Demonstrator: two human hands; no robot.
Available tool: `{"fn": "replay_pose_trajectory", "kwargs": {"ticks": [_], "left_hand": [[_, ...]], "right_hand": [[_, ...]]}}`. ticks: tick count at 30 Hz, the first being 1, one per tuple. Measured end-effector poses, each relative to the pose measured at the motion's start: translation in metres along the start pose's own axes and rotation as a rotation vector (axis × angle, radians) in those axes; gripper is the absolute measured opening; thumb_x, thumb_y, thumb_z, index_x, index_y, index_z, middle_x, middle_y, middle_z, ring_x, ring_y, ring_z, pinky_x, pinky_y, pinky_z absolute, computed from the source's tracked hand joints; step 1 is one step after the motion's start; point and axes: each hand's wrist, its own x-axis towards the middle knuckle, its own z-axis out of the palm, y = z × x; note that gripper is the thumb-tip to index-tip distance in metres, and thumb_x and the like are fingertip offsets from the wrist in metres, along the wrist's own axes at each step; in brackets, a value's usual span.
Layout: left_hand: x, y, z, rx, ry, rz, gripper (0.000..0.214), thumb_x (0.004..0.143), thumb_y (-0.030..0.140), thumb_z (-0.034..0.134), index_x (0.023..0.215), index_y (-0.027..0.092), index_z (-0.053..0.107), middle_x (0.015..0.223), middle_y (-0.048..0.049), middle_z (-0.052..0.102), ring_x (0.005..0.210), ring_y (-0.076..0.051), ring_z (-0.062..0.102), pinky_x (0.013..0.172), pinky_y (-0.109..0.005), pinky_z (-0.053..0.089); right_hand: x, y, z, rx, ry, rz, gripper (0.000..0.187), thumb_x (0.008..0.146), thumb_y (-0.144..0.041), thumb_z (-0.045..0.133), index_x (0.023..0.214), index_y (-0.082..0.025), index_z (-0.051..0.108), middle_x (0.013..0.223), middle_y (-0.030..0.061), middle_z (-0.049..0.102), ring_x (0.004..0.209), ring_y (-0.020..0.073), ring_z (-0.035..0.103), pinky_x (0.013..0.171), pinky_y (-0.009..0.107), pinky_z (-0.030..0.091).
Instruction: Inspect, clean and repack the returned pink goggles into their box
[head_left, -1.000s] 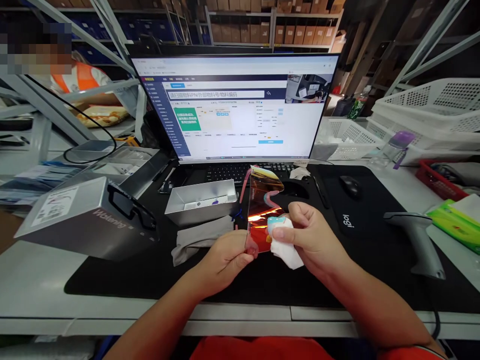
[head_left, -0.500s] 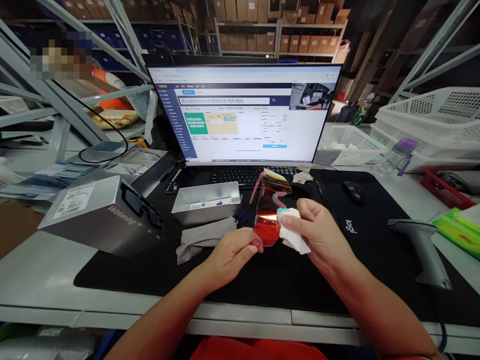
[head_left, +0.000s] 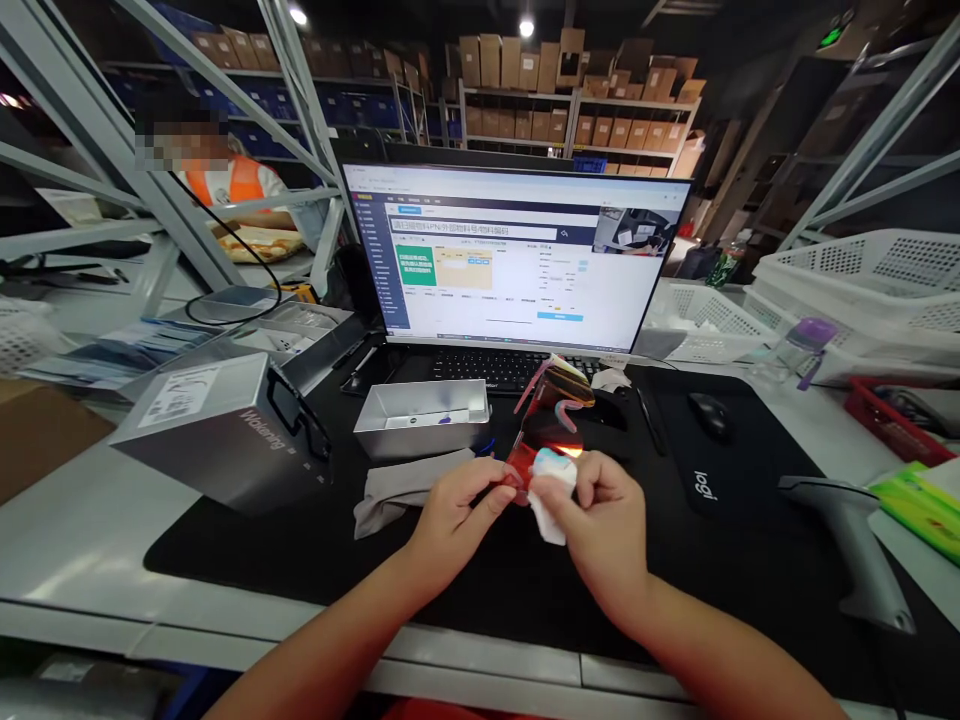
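Note:
A pair of sunglasses (head_left: 546, 424) with reddish mirrored lenses and pink-and-blue temple arms is held up over the black desk mat. My left hand (head_left: 461, 507) pinches its near end between thumb and fingers. In my right hand (head_left: 609, 520) is a folded white tissue (head_left: 551, 500), pressed against the lens close to my left fingertips; the tissue hides part of the lens. Behind my left hand lie a grey cloth pouch (head_left: 390, 490) and an open silver box (head_left: 420, 425). Further left, a silver carton (head_left: 210, 430) bears a picture of black glasses.
A monitor (head_left: 510, 270) and keyboard (head_left: 480, 370) stand behind the glasses. Right are a mouse (head_left: 709, 415), a barcode scanner (head_left: 847, 550), white baskets (head_left: 862, 275) and a red tray (head_left: 885, 420). A person in an orange vest (head_left: 244, 182) is at the back left.
My right hand has moved left and a little down with the tissue along the lens, closer to my left hand. The camera view has tilted up slightly.

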Motion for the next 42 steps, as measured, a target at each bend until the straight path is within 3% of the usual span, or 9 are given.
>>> {"fn": "replay_pose_trajectory", "kwargs": {"ticks": [2, 4, 9, 15, 24, 35, 37, 39, 42], "left_hand": [[0.001, 0.001, 0.0, 0.034, 0.024, 0.025, 0.031, 0.101, 0.043, 0.054, 0.091, 0.019, 0.071, 0.087, -0.0043, 0.075, 0.079, -0.017, 0.069, 0.073, -0.026, 0.051], [0.002, 0.002, -0.001, 0.039, 0.007, 0.026, 0.034, 0.102, 0.043, 0.052, 0.087, 0.018, 0.07, 0.082, -0.0037, 0.073, 0.075, -0.016, 0.067, 0.071, -0.026, 0.05], [0.006, 0.006, -0.005, -0.014, -0.114, 0.09, 0.041, 0.104, 0.043, 0.047, 0.076, 0.018, 0.066, 0.069, -0.0024, 0.066, 0.07, -0.016, 0.062, 0.07, -0.027, 0.048], [0.007, 0.002, -0.009, -0.013, -0.184, 0.145, 0.041, 0.105, 0.04, 0.046, 0.074, 0.018, 0.063, 0.07, -0.0025, 0.064, 0.072, -0.016, 0.061, 0.071, -0.028, 0.046], [0.009, 0.008, -0.01, -0.013, -0.226, 0.15, 0.047, 0.105, 0.047, 0.044, 0.073, 0.018, 0.063, 0.069, -0.0039, 0.064, 0.071, -0.016, 0.06, 0.069, -0.029, 0.046], [0.011, 0.003, -0.012, -0.025, -0.207, 0.096, 0.047, 0.105, 0.045, 0.044, 0.07, 0.018, 0.061, 0.068, -0.0023, 0.063, 0.07, -0.015, 0.06, 0.07, -0.028, 0.047], [0.01, 0.001, -0.011, -0.007, -0.174, 0.087, 0.042, 0.104, 0.042, 0.045, 0.077, 0.019, 0.066, 0.078, -0.0047, 0.07, 0.083, -0.018, 0.066, 0.082, -0.031, 0.051], [0.009, 0.0, -0.011, 0.043, -0.102, 0.07, 0.03, 0.103, 0.041, 0.05, 0.101, 0.02, 0.071, 0.104, -0.0088, 0.075, 0.106, -0.022, 0.068, 0.097, -0.036, 0.05], [0.011, 0.009, -0.01, 0.098, 0.059, 0.054, 0.046, 0.1, 0.043, 0.054, 0.14, 0.022, 0.053, 0.139, -0.013, 0.063, 0.131, -0.026, 0.057, 0.112, -0.043, 0.043]], "right_hand": [[-0.004, 0.003, 0.003, -0.097, 0.008, -0.075, 0.057, 0.068, -0.041, 0.086, 0.053, -0.021, 0.034, 0.057, -0.0025, 0.047, 0.059, 0.011, 0.044, 0.054, 0.025, 0.038], [-0.003, 0.001, 0.003, -0.099, -0.031, -0.06, 0.059, 0.067, -0.041, 0.086, 0.051, -0.021, 0.033, 0.055, -0.0033, 0.044, 0.057, 0.0102, 0.042, 0.053, 0.024, 0.036], [0.013, -0.018, -0.008, 0.157, -0.174, 0.205, 0.065, 0.05, -0.036, 0.096, 0.055, -0.021, 0.032, 0.05, -0.0085, 0.04, 0.048, 0.0048, 0.032, 0.046, 0.02, 0.032], [0.03, -0.031, -0.021, 0.341, -0.185, 0.408, 0.07, 0.045, -0.03, 0.097, 0.059, -0.021, 0.029, 0.05, -0.0084, 0.046, 0.045, 0.0056, 0.04, 0.044, 0.019, 0.035], [0.038, -0.039, -0.035, 0.333, -0.211, 0.422, 0.066, 0.048, -0.028, 0.096, 0.058, -0.021, 0.031, 0.05, -0.0075, 0.05, 0.043, 0.0063, 0.044, 0.041, 0.019, 0.035], [0.038, -0.037, -0.026, 0.357, -0.156, 0.436, 0.069, 0.046, -0.032, 0.097, 0.057, -0.021, 0.03, 0.049, -0.007, 0.051, 0.041, 0.0074, 0.045, 0.038, 0.02, 0.038], [0.037, -0.034, -0.027, 0.341, -0.137, 0.368, 0.067, 0.049, -0.033, 0.097, 0.058, -0.021, 0.031, 0.048, -0.007, 0.05, 0.041, 0.0069, 0.045, 0.039, 0.02, 0.038], [0.037, -0.031, -0.03, 0.297, -0.114, 0.288, 0.065, 0.053, -0.034, 0.096, 0.058, -0.021, 0.032, 0.048, -0.0066, 0.05, 0.042, 0.0072, 0.045, 0.04, 0.02, 0.038], [0.035, -0.029, -0.034, 0.143, -0.063, 0.164, 0.062, 0.058, -0.037, 0.094, 0.058, -0.021, 0.034, 0.049, -0.0056, 0.049, 0.045, 0.008, 0.045, 0.043, 0.021, 0.035]]}}
